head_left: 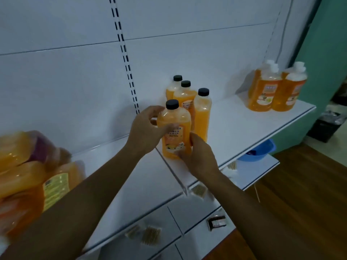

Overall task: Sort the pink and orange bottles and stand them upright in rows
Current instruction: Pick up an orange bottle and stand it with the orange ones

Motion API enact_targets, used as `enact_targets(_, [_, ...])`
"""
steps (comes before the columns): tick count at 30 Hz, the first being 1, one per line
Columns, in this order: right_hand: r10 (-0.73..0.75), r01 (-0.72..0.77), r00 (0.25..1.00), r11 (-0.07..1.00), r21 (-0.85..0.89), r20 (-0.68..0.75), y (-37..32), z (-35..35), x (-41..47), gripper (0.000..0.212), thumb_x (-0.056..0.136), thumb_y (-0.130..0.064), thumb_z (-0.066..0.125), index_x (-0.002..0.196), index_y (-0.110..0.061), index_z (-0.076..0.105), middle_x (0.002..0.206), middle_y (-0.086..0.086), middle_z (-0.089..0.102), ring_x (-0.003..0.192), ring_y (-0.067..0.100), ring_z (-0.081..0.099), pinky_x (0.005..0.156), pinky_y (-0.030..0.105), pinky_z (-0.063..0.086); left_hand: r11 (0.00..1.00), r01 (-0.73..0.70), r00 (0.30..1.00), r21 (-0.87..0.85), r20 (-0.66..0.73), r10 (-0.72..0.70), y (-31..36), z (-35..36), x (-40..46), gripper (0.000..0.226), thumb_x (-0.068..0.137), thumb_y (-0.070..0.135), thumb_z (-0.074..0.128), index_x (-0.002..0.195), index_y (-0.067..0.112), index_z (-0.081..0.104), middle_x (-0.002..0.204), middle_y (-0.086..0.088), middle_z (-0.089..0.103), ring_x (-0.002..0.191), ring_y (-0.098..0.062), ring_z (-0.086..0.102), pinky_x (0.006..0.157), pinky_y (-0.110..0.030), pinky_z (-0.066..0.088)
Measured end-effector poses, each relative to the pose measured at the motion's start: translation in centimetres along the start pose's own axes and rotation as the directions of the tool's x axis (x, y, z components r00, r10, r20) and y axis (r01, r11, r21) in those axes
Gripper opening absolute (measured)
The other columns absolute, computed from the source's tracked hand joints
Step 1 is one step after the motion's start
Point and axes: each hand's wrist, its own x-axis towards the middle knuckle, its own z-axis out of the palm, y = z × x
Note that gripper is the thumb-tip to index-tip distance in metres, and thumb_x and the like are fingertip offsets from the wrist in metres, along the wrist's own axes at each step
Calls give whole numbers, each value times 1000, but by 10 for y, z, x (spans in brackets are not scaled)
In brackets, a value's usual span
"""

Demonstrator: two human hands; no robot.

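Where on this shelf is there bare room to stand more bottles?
Bare shelf lies between the black-capped orange bottles and the white-capped bottles. More lies left of the held bottle, up to the blurred pile. Crowded around both hands.

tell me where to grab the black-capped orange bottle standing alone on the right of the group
Grip the right-hand bottle round its mid-body, coming from the front right. It stands upright and its right side is open, while the other bottles crowd its left and the held bottle stands in front.
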Motion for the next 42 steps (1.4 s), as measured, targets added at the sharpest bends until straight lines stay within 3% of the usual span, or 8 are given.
enact_targets(3, [-22,21,1000,999,39,18,-4,14,26,49,85,-34,68,128,-23,47,119,0,61,103,22,60,86,42,53,1000,-2,1000,3,-20,2,-11,-4,24,58,72,35,82,123,21,57,109,10,60,94,-4,60,78,-27,55])
enact_targets(10, [-139,131,989,982,138,49,4,25,43,33,93,-25,59,124,-17,50,115,1,61,103,20,60,81,34,52,997,6,999,83,-49,-2,-27,-1,40,63,73,34,82,128,19,55,122,4,60,103,-12,59,84,-25,52])
enact_targets(13, [-167,155,983,978,137,79,9,22,38,44,94,-29,57,133,-16,43,122,6,57,108,23,58,83,32,49,993,4,998,116,-64,3,-26,2,35,66,76,34,80,132,18,50,125,5,57,104,-10,56,79,-14,46])
enact_targets(16, [-180,172,976,982,76,121,12,17,24,60,93,-32,59,143,-14,31,134,7,50,117,24,54,87,24,41,987,63,996,150,-71,-52,-24,2,24,71,78,37,77,137,16,45,126,5,54,111,-12,53,89,-28,50])
enact_targets(21, [-224,236,963,970,-64,152,6,4,0,66,94,-46,53,147,-17,26,146,5,39,131,26,43,105,40,39,935,155,981,318,-159,-109,-17,-13,-13,70,84,48,66,143,19,40,145,2,47,126,-15,48,97,-26,38])
enact_targets(25, [-381,413,896,904,-110,227,-6,9,-19,66,92,-56,49,145,-19,33,147,2,41,133,23,41,108,40,38,858,216,966,465,-227,-121,-11,-35,-60,66,89,52,57,145,22,39,150,3,42,135,-17,40,111,-36,32])
enact_targets(33, [-602,629,693,774,73,397,-61,43,-64,68,93,-54,49,148,-19,32,152,4,37,137,23,36,109,39,37,678,388,910,625,-378,-172,-16,-87,-178,66,88,48,62,142,15,43,145,-5,48,132,-22,44,106,-33,33])
enact_targets(42, [-655,691,609,715,106,447,-106,75,-83,67,91,-44,59,146,-16,34,146,4,42,131,22,42,102,34,39,692,360,897,625,-437,-72,-14,-140,-228,48,87,38,61,127,13,56,125,-6,62,113,-23,56,91,-40,50])
